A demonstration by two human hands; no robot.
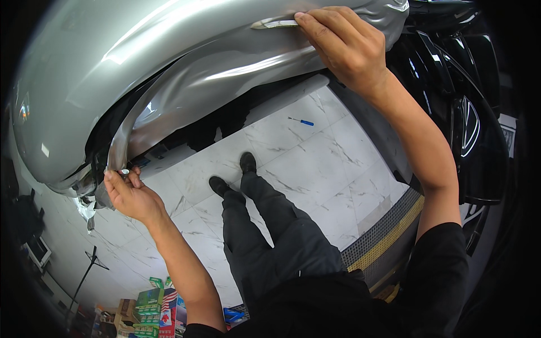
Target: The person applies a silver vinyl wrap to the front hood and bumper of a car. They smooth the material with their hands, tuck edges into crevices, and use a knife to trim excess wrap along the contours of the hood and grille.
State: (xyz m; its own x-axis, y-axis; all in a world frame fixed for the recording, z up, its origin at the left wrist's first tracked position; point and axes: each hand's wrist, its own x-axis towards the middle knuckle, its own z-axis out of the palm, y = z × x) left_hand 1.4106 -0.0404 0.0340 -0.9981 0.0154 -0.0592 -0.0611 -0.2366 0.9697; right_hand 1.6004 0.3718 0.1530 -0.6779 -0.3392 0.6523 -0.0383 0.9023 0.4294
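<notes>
Silver film (197,90), end hidden, left fingers (114,181) pinching

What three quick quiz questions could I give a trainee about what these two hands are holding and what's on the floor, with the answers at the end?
1. Which hand grips the slim white tool?

2. True or false: a small blue-handled tool lies on the tiled floor.

3. Multiple choice: what is the left hand pinching?
A. A folded cloth
B. A strip of silver film
C. A roll of tape

Key:
1. The right hand.
2. True.
3. B.
</notes>
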